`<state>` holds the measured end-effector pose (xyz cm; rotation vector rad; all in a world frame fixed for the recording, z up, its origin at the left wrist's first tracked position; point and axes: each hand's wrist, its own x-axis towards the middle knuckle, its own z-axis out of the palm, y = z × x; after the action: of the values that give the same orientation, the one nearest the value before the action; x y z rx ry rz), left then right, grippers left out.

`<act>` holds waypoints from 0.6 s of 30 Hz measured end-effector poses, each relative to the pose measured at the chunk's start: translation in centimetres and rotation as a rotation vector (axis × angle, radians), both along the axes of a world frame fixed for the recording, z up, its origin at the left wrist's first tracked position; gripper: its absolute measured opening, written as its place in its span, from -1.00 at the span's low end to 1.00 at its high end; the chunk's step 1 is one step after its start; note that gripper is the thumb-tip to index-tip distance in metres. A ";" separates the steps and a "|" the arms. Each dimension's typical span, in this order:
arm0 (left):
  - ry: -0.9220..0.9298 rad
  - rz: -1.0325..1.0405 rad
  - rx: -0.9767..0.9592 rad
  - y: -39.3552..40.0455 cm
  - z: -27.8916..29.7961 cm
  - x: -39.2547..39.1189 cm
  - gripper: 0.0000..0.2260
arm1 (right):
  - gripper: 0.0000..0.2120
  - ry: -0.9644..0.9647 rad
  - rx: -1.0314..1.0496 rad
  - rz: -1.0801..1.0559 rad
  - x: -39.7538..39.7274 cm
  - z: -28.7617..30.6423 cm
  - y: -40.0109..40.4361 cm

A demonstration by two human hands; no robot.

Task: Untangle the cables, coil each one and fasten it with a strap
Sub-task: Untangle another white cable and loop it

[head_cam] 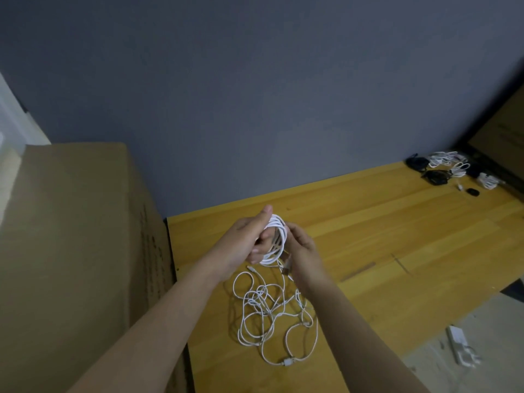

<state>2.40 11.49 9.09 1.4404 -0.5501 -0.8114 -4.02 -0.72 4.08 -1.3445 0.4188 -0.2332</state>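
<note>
Head view: cardboard box (73, 251) standing at far left beside the wooden table (397, 236). Person's left hand (249, 239) gripping a white cable coil (276, 239), fingers curled through the loops, thumb sticking up, coil held up above the table. Right hand (302, 251) just beside it, fingers pinching the coil's right edge with a small strap-like piece, blurred. Tangled white cables (272, 316) lying loose on the table right below both hands. Bundled black and white cables (450, 170) sitting at the far right corner. White adapter (460, 348) lying on the floor, lower right
</note>
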 end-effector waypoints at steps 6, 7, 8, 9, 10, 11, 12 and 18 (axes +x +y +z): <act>0.033 0.219 -0.021 -0.5 0.0 -0.1 -0.55 | -0.78 -0.093 0.211 -0.122 0.6 1.3 2.1; 0.024 0.273 -0.005 -0.4 -0.1 0.0 -0.56 | -0.78 -0.093 0.166 -0.154 0.6 1.6 2.4; -0.012 0.323 0.034 -0.4 -0.4 0.1 -0.55 | -0.78 -0.091 0.120 -0.176 0.7 1.8 2.7; -0.057 0.360 0.076 -0.3 -0.6 0.1 -0.55 | -0.79 -0.087 0.070 -0.181 0.7 2.0 3.0; -0.094 0.389 0.100 -0.2 -0.7 0.2 -0.54 | -0.78 -0.074 0.007 -0.173 0.6 2.0 3.3; -0.114 0.405 0.107 -0.2 -0.7 0.1 -0.54 | -0.74 -0.056 -0.074 -0.158 0.6 2.0 3.5; -0.111 0.416 0.112 -0.2 -0.7 0.0 -0.56 | -0.70 -0.049 -0.148 -0.138 0.6 2.0 3.8; -0.203 0.381 0.149 0.5 -0.4 -0.4 -0.61 | -0.76 -0.101 -0.256 -0.205 0.7 3.6 4.0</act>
<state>1.95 12.01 8.70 1.7109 -0.3545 -0.4121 -3.36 3.24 7.70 -1.5332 0.4532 -0.5373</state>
